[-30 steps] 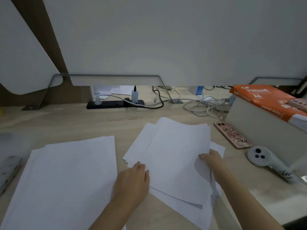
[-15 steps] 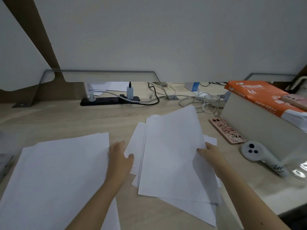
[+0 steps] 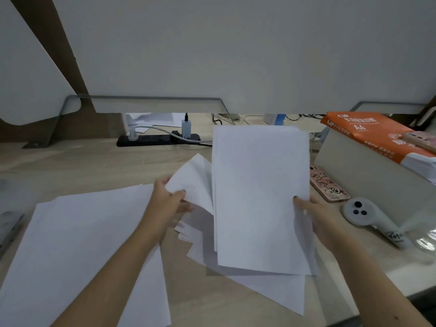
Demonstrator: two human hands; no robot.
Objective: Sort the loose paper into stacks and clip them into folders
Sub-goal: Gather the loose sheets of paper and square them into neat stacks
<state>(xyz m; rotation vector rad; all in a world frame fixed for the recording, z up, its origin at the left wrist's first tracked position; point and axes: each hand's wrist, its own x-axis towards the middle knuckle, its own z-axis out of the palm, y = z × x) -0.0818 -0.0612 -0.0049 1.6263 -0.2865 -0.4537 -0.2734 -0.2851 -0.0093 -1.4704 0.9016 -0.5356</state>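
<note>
White loose sheets (image 3: 271,291) lie fanned on the table (image 3: 94,166), under a raised bundle (image 3: 259,197). The right hand (image 3: 313,215) grips that bundle by its right edge, thumb on the front. The left hand (image 3: 165,204) pinches the corner of a single sheet (image 3: 193,182) just beside it. A flat stack (image 3: 82,244) lies at the left and looks sorted. I judge the sorting to be about midway, with no clipping done yet. A grey object (image 3: 9,227) at the left edge, perhaps a folder, is cut off and blurred. The right fingers behind the bundle are hidden.
</note>
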